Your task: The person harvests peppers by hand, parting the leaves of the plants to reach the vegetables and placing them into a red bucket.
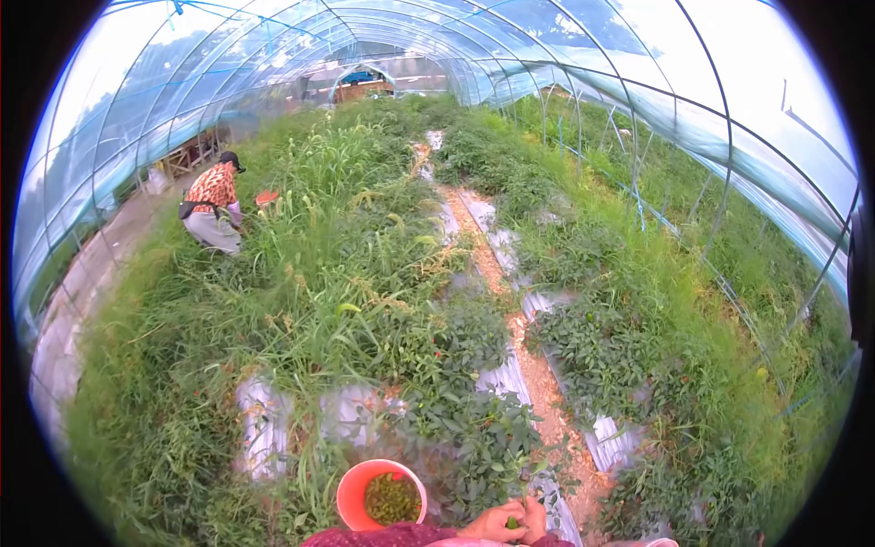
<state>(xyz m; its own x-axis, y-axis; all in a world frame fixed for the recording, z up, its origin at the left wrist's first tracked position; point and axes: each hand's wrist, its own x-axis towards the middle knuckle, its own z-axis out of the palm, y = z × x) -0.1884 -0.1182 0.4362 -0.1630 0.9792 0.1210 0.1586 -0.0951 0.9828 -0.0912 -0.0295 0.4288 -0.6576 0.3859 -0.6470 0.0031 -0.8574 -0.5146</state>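
Observation:
At the bottom edge my left hand [490, 523] is closed, with a small green pepper [512, 523] showing at its fingers. Against it, my right hand [535, 518] has its fingers bent and pressed together; whatever they pinch is hidden. Both hands are low beside a leafy pepper plant [483, 447]. Left of them stands a pinkish-orange bucket [354, 497], partly filled with small green peppers [394, 500]. A dark red patterned sleeve [383, 536] crosses in front of the bucket's base.
A wood-chip path [538, 374] runs up the middle between plant rows, edged with silvery plastic sheeting [615, 444]. Tall grass [337, 173] grows left. Another person [214, 202] bends there near a red container [266, 198]. Metal hoops [725, 118] carry the plastic cover.

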